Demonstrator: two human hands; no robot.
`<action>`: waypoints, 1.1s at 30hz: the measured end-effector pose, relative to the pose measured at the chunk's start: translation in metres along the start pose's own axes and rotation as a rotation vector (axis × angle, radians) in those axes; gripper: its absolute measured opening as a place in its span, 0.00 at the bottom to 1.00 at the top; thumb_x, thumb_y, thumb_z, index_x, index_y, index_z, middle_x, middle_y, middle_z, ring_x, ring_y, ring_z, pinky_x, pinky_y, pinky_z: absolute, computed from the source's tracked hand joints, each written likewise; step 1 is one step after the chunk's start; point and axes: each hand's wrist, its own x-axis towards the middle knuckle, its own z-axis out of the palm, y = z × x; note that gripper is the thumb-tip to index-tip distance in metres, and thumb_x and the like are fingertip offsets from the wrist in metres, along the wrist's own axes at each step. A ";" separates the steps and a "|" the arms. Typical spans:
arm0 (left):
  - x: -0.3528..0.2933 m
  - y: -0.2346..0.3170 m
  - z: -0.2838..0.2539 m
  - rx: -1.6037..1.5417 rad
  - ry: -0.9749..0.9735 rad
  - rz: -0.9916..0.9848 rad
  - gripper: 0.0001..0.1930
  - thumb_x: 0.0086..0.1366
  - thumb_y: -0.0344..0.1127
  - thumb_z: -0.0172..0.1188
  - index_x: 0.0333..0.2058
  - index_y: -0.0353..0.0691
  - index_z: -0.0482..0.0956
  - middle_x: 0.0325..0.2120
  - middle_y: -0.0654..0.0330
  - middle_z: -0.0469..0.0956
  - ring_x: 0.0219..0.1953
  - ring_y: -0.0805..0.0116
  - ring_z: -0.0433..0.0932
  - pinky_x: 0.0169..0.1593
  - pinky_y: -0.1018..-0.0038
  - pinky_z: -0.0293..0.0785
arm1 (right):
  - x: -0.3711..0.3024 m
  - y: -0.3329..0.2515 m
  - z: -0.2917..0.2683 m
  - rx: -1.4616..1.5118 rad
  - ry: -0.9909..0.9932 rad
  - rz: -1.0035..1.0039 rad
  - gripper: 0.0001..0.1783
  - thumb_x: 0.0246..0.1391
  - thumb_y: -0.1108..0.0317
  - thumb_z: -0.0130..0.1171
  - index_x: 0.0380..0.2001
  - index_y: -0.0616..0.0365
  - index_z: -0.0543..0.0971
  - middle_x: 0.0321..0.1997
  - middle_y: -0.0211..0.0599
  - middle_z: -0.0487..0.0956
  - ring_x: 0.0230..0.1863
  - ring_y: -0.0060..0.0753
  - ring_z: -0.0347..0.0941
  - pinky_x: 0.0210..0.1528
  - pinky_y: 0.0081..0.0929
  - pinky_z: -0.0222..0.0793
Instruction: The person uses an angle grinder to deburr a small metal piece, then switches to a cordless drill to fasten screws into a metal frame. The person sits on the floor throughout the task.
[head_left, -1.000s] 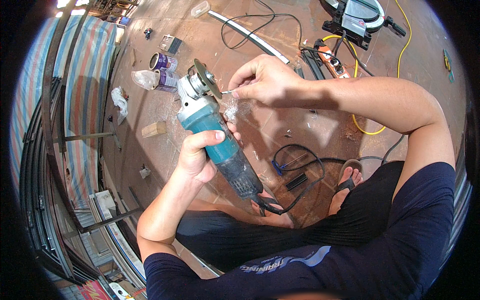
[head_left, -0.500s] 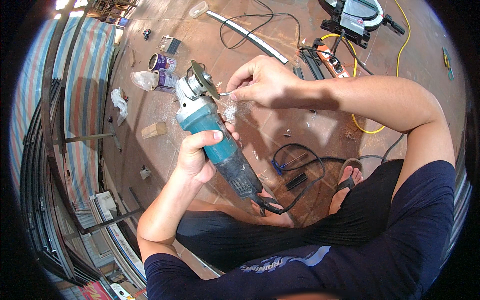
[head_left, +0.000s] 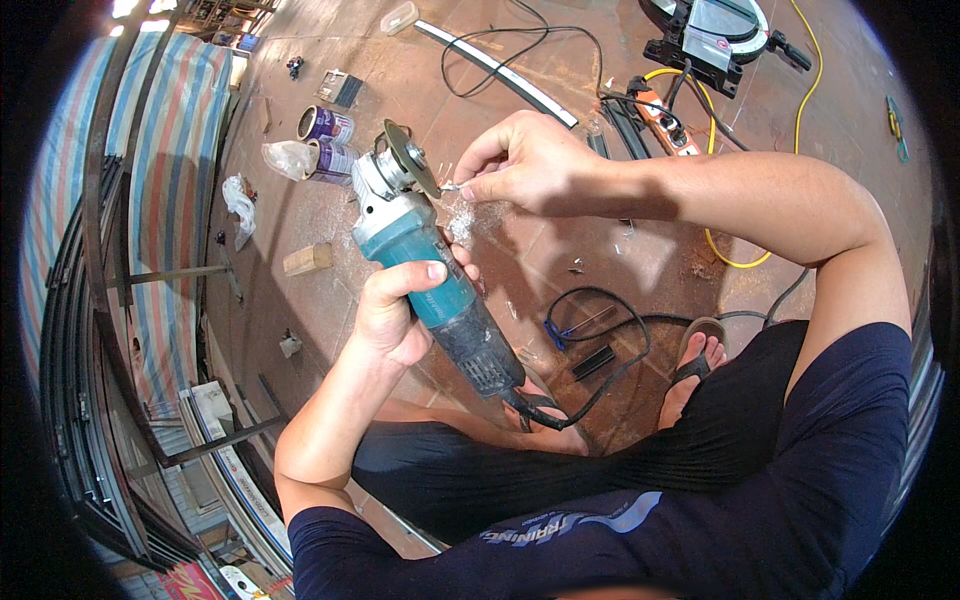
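My left hand [head_left: 403,310] is wrapped round the teal and black body of an angle grinder [head_left: 450,325], tilted with its head up and to the left. The thin cutting disc [head_left: 412,162] on the head faces my right hand [head_left: 525,165]. Between thumb and forefinger, my right hand pinches a small silvery metal piece [head_left: 452,188] close against the disc's lower edge. The fingers hide most of this piece, so its exact kind cannot be made out. From the grinder's lower end, a black cord [head_left: 600,410] loops over the floor by my feet.
Two purple cans [head_left: 325,125] and a wood block [head_left: 307,260] stand on the left. An orange power strip [head_left: 662,120], a yellow cord [head_left: 800,90] and a mitre saw [head_left: 710,45] lie at the far right. Metal bars [head_left: 75,330] line the left side. A black profile piece [head_left: 593,363] lies between my feet.
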 end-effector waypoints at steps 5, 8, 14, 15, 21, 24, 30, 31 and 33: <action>0.000 0.000 -0.001 0.012 0.019 0.004 0.22 0.58 0.28 0.69 0.52 0.29 0.79 0.42 0.50 0.85 0.46 0.53 0.88 0.58 0.49 0.86 | -0.001 0.001 -0.003 0.004 -0.046 -0.008 0.11 0.61 0.66 0.73 0.43 0.62 0.91 0.33 0.31 0.88 0.35 0.17 0.79 0.39 0.23 0.76; 0.000 0.001 -0.001 0.012 0.035 0.004 0.23 0.58 0.28 0.69 0.53 0.31 0.78 0.43 0.51 0.85 0.46 0.52 0.87 0.58 0.47 0.85 | -0.001 0.003 -0.003 0.067 -0.062 -0.005 0.11 0.62 0.67 0.72 0.44 0.62 0.91 0.33 0.30 0.87 0.35 0.17 0.79 0.39 0.24 0.76; -0.001 0.001 -0.003 0.029 0.059 0.029 0.25 0.57 0.30 0.68 0.55 0.36 0.76 0.44 0.51 0.85 0.47 0.49 0.86 0.59 0.47 0.83 | -0.001 0.004 -0.004 0.085 0.034 -0.015 0.10 0.62 0.67 0.72 0.42 0.62 0.90 0.34 0.31 0.88 0.35 0.17 0.80 0.39 0.25 0.78; 0.000 0.000 -0.004 0.033 0.064 0.034 0.25 0.57 0.30 0.68 0.54 0.36 0.76 0.44 0.51 0.85 0.47 0.49 0.86 0.59 0.47 0.83 | -0.003 0.004 -0.005 0.053 0.046 -0.010 0.10 0.62 0.67 0.72 0.42 0.62 0.90 0.34 0.31 0.88 0.35 0.17 0.80 0.39 0.25 0.78; 0.001 -0.001 -0.007 -0.016 0.027 -0.004 0.23 0.59 0.26 0.69 0.53 0.34 0.76 0.43 0.51 0.85 0.46 0.53 0.87 0.55 0.48 0.86 | -0.002 -0.001 -0.002 -0.078 0.057 -0.078 0.09 0.61 0.68 0.71 0.40 0.62 0.90 0.32 0.32 0.88 0.34 0.18 0.81 0.38 0.25 0.78; 0.000 -0.001 -0.005 0.009 0.033 0.016 0.25 0.57 0.29 0.68 0.54 0.35 0.76 0.43 0.50 0.85 0.47 0.50 0.86 0.57 0.47 0.84 | -0.001 0.000 -0.001 -0.053 0.050 -0.056 0.09 0.60 0.67 0.71 0.40 0.61 0.90 0.31 0.32 0.88 0.34 0.18 0.81 0.39 0.24 0.78; 0.000 -0.002 -0.002 0.027 0.052 0.004 0.26 0.56 0.29 0.68 0.55 0.36 0.75 0.44 0.50 0.84 0.48 0.49 0.86 0.58 0.47 0.84 | -0.002 -0.001 -0.001 -0.109 0.057 -0.082 0.11 0.61 0.65 0.71 0.40 0.62 0.90 0.32 0.34 0.88 0.35 0.20 0.83 0.40 0.25 0.78; 0.000 -0.002 -0.002 0.038 0.065 0.002 0.26 0.56 0.29 0.68 0.55 0.36 0.75 0.44 0.51 0.84 0.48 0.49 0.86 0.58 0.47 0.84 | -0.003 -0.001 0.000 -0.104 0.051 -0.065 0.11 0.61 0.65 0.71 0.40 0.62 0.90 0.32 0.34 0.89 0.35 0.21 0.83 0.40 0.26 0.78; -0.001 -0.002 -0.001 0.038 0.055 0.005 0.26 0.56 0.29 0.68 0.55 0.36 0.75 0.44 0.51 0.84 0.48 0.49 0.86 0.58 0.47 0.84 | -0.002 -0.003 0.000 -0.091 0.043 -0.055 0.11 0.61 0.65 0.71 0.41 0.62 0.90 0.33 0.35 0.89 0.35 0.21 0.83 0.40 0.26 0.78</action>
